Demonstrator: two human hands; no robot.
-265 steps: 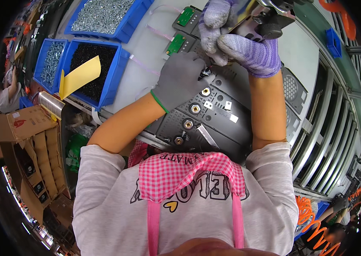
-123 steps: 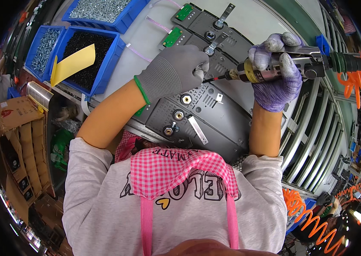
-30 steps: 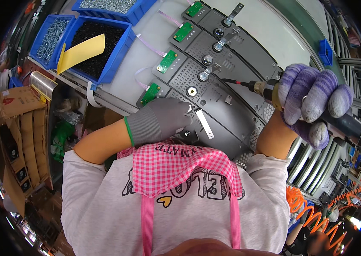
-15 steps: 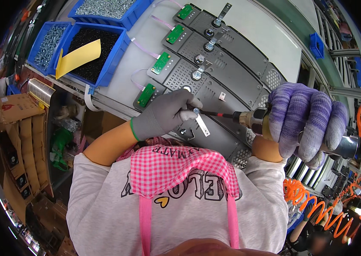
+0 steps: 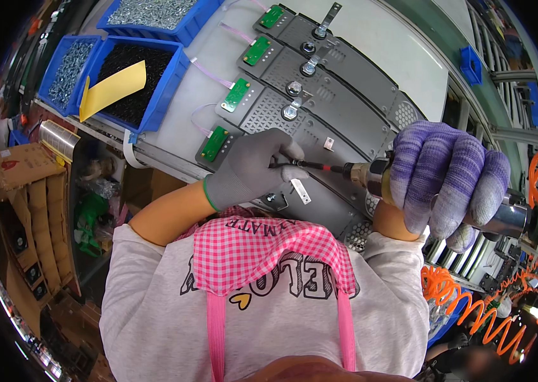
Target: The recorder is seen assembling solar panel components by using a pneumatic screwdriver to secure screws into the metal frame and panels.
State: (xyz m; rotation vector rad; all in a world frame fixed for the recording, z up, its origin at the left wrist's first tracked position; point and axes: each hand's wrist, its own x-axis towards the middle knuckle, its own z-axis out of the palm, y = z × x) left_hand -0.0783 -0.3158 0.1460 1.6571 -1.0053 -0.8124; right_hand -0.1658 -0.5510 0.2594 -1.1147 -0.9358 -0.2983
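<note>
My left hand (image 5: 247,167), in a grey glove, has thumb and forefinger closed around the dark tip of a screwdriver bit (image 5: 326,167). A small white metal strip (image 5: 301,191) lies just below the thumb, its upper end hidden. My right hand (image 5: 444,181), in a purple and white glove, grips the power screwdriver (image 5: 371,175) that carries this bit, held sideways, pointing left. Under both hands is the nearest of several dark grey perforated panels (image 5: 345,149). A green circuit board (image 5: 215,144) sits at its left end, and a small metal tab (image 5: 329,144) stands on it.
Blue bins of silver screws (image 5: 70,73) and black screws (image 5: 135,70) stand at the left; a yellow card (image 5: 116,89) lies across them. Farther panels carry upright metal brackets (image 5: 310,63). An orange coiled hose (image 5: 466,299) hangs at lower right, cardboard boxes (image 5: 27,172) at left.
The screwdriver and my right hand have shifted slightly left. The bit's tip has moved from the bolt at the strip's upper end to between my left thumb and forefinger.
</note>
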